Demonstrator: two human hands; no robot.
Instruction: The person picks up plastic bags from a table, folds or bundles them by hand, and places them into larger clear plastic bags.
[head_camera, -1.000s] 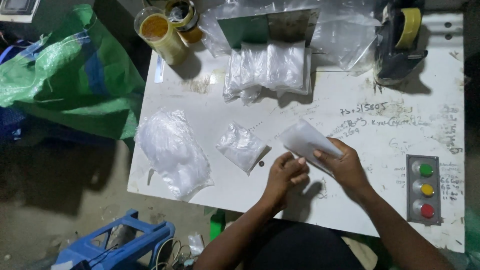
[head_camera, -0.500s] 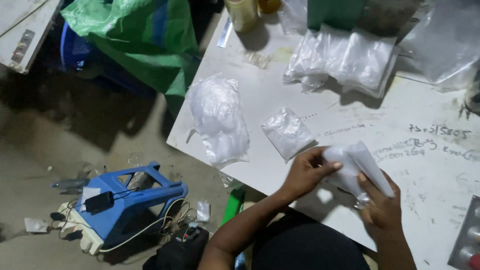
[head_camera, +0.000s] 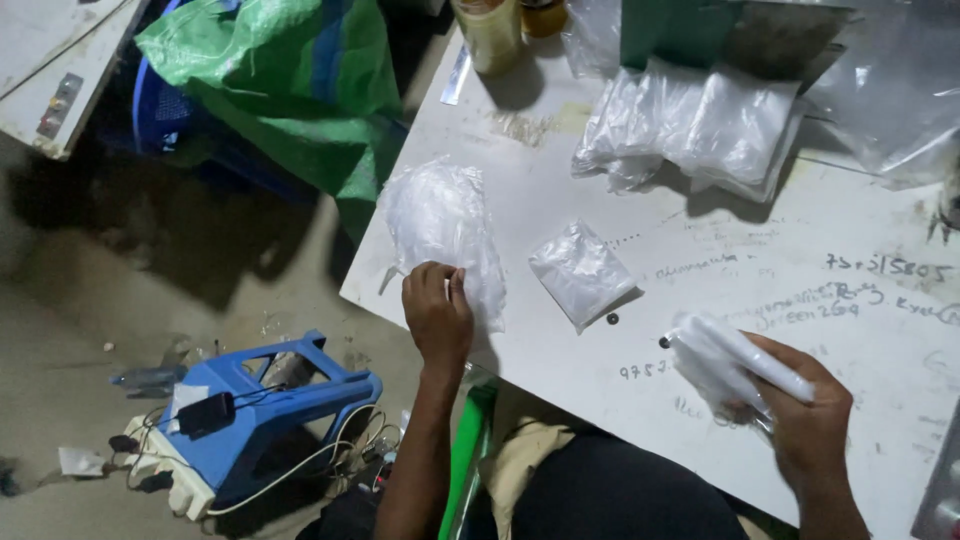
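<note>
My left hand rests on the near end of a large crumpled clear plastic bag at the table's left edge, fingers pinching its plastic. A folded white plastic packet is gripped in my right hand over the table's near right part. Between the two hands a small clear bag of white material lies flat on the white table.
A stack of filled clear bags lies at the table's far side, beside a yellow jar and loose plastic sheet. On the floor to the left stand a blue stool with cables and a green sack.
My left hand let go of the packet and reached left to the large crumpled bag. The right hand keeps the packet alone. The camera view has swung left and closer.
</note>
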